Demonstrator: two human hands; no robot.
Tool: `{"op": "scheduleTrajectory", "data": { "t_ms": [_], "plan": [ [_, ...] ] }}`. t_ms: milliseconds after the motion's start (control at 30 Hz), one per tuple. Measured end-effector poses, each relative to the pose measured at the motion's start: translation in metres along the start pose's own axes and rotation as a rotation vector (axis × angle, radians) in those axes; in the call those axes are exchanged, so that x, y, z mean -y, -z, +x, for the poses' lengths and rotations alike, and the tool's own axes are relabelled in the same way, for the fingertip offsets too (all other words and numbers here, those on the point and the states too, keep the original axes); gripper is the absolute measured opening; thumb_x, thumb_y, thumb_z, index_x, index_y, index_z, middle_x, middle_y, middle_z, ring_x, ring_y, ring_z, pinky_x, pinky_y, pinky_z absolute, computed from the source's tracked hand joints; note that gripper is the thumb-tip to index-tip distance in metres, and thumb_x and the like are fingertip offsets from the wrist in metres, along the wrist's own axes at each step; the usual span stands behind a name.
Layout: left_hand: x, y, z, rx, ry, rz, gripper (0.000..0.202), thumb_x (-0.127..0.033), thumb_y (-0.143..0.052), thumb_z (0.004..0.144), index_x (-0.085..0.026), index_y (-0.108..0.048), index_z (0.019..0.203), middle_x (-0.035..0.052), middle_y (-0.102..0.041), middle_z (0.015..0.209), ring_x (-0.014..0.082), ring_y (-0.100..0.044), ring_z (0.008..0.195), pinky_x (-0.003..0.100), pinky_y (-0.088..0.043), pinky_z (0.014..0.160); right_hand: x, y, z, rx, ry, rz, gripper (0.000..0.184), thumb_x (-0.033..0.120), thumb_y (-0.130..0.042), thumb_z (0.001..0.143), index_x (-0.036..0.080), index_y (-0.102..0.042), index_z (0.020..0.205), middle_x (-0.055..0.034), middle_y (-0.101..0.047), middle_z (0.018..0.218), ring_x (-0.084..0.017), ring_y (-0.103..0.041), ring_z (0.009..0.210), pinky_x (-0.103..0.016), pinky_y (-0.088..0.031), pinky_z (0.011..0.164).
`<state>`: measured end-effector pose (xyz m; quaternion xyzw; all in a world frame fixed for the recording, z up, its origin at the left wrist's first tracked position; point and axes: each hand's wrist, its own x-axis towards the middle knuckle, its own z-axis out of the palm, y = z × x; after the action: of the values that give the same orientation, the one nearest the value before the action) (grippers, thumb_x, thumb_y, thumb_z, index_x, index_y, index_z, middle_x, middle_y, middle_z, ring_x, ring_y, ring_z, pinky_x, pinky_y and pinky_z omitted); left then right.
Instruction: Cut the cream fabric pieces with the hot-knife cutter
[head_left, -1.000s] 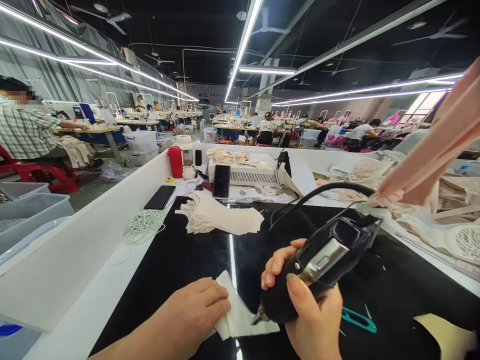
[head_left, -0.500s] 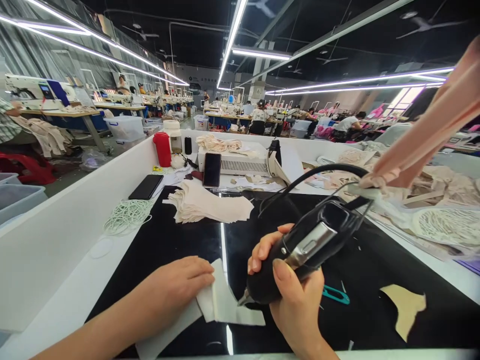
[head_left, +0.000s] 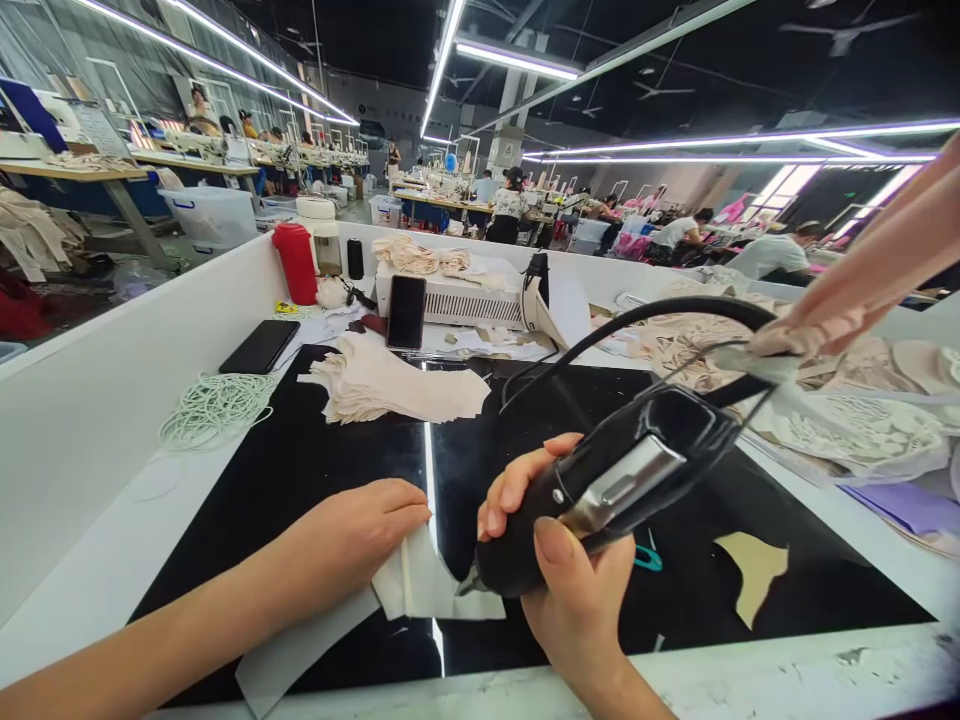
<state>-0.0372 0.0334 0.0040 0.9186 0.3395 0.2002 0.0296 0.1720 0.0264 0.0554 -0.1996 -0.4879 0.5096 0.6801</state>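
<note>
My right hand (head_left: 574, 590) is wrapped round a black handheld electric cutting tool (head_left: 592, 500) with a silver lever. A cord and a pink fabric strip run to its rear end. The tool's pointed metal tip (head_left: 470, 582) meets the edge of a small stack of white fabric pieces (head_left: 431, 578) on the black mat (head_left: 315, 480). My left hand (head_left: 367, 520) has its fingers pressed together on the upper part of that fabric. Beneath my left wrist lies a translucent white sheet (head_left: 300, 645). A teal-handled tool (head_left: 649, 558) is partly hidden behind my right hand.
A stack of cream fabric pieces (head_left: 397, 385) lies farther back. Two phones (head_left: 406, 312), a red cup (head_left: 295, 264) and pale green cord (head_left: 214, 410) are near the back left. A beige scrap (head_left: 756, 572) and heaped fabric (head_left: 862, 400) lie to the right. Low white walls (head_left: 135, 370) border the table.
The view has shifted, so the table's things appear farther left and higher. My left fingers have moved right over the top of the fabric. The tool's tip stays at the fabric edge.
</note>
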Motion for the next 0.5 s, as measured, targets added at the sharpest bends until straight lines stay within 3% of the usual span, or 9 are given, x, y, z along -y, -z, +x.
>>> {"op": "scheduleTrajectory", "data": {
  "t_ms": [233,500],
  "plan": [
    [0.002,-0.004,-0.010,0.010,-0.037,0.027,0.035,-0.001,-0.043,0.100,-0.012,-0.064,0.125,0.0136,-0.070,0.127,0.0222,-0.066,0.119,0.032,-0.059,0.101,0.001,0.010,-0.004,0.046,0.003,-0.015,0.034,0.037,-0.076,0.092,0.031,-0.058,0.120,0.0028,-0.065,0.083,-0.012,-0.064,0.065,-0.026,-0.056,0.059],
    [-0.008,0.002,-0.006,-0.011,-0.011,0.015,0.025,-0.006,-0.048,0.103,-0.010,-0.067,0.118,0.0131,-0.072,0.124,0.0223,-0.070,0.115,0.032,-0.059,0.101,0.006,0.008,-0.004,-0.010,-0.064,-0.060,0.037,0.044,-0.078,0.088,0.032,-0.058,0.116,0.0016,-0.063,0.076,-0.015,-0.061,0.062,-0.029,-0.056,0.056]
  ]
}}
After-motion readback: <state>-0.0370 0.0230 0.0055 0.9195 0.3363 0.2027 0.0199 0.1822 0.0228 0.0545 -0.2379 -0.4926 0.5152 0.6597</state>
